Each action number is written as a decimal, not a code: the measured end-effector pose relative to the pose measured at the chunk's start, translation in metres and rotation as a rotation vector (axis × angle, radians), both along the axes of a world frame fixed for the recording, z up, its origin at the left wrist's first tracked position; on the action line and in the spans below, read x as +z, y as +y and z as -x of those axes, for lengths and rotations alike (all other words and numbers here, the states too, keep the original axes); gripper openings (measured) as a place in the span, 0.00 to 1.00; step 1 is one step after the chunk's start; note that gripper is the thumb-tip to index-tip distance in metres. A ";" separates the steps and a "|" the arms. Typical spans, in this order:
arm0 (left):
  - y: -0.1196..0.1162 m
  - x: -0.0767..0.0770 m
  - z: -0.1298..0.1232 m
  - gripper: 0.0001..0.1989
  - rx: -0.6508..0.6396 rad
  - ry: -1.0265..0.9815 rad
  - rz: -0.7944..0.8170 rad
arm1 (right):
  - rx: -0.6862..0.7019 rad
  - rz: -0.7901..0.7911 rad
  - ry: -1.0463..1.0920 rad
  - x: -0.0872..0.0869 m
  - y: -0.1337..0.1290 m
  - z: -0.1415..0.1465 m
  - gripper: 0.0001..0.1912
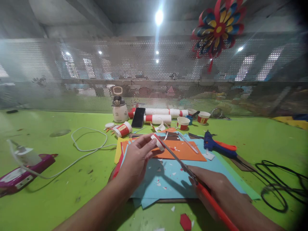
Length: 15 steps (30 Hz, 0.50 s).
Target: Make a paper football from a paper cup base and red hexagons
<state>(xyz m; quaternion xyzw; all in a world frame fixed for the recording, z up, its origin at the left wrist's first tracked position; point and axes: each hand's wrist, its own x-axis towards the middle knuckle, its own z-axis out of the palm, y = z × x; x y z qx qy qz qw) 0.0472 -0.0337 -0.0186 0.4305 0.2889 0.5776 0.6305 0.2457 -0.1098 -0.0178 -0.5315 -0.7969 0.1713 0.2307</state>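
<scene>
My left hand pinches a small white piece with a red edge, which looks cut from a paper cup. In my right hand is a pair of scissors with red handles. Its long blades reach up and left, and their tips meet the red edge of the piece. Beneath both hands lie a light blue paper sheet and an orange paper sheet, sprinkled with small white and red scraps. The fingers of my right hand are partly hidden behind the scissors.
A blue glue gun and its black cable lie at right. Behind are paper cups, stacked cups, a phone and a white bottle. At left, a purple power strip carries a white cable.
</scene>
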 end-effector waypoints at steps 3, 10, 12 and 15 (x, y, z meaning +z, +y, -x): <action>-0.001 -0.001 0.000 0.11 -0.003 -0.006 -0.001 | 0.007 -0.015 0.000 -0.001 0.000 0.000 0.21; 0.002 0.003 -0.001 0.13 0.060 -0.025 0.018 | 0.020 -0.049 -0.029 -0.001 0.003 -0.002 0.21; 0.002 0.003 -0.001 0.14 0.074 -0.005 0.008 | 0.032 -0.032 -0.024 0.000 0.003 -0.003 0.20; 0.001 0.001 -0.002 0.17 0.086 0.023 0.002 | 0.030 -0.014 -0.021 0.000 0.002 -0.004 0.20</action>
